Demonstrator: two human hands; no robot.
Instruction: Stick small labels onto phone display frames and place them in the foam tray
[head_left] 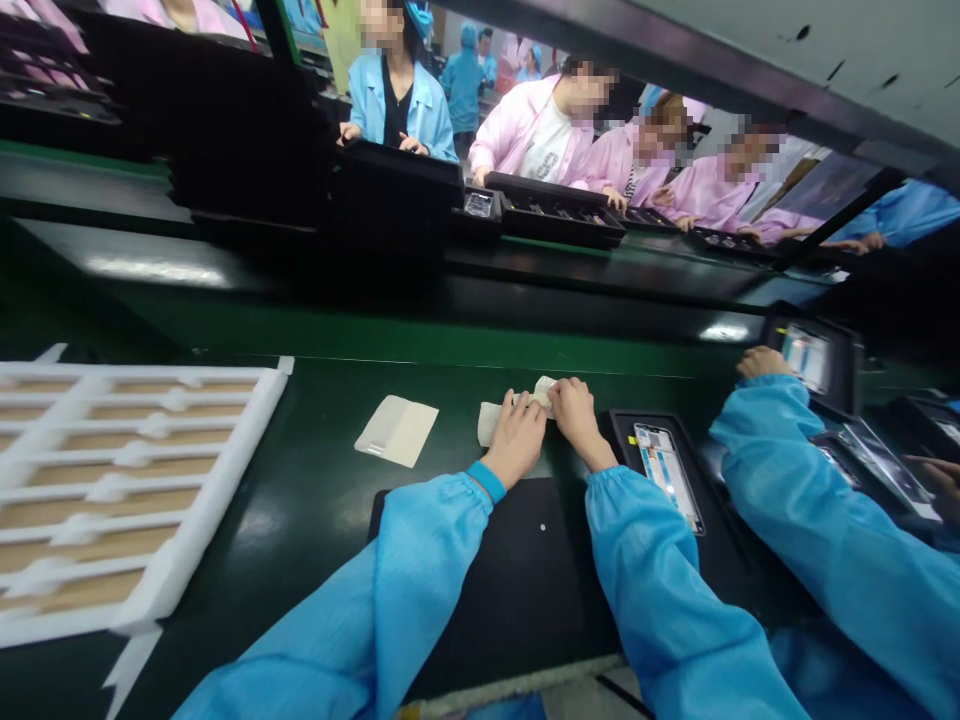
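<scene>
Both my hands, in blue sleeves, rest on a small white cloth [491,418] on the dark green bench. My left hand [516,440] presses on the cloth with its fingers curled over it. My right hand [576,418] pinches the cloth's bunched end [543,390]. A black mat [525,570] lies under my forearms. To the right of my right hand, a black tray [622,432] holds a phone-like part [667,475].
A white foam rack [135,480] with slots sits at the left. A flat cream card [396,430] lies left of the cloth. A neighbour's blue-sleeved arm [817,500] reaches to trays at the right. Several people stand behind black trays [555,210] across the belt.
</scene>
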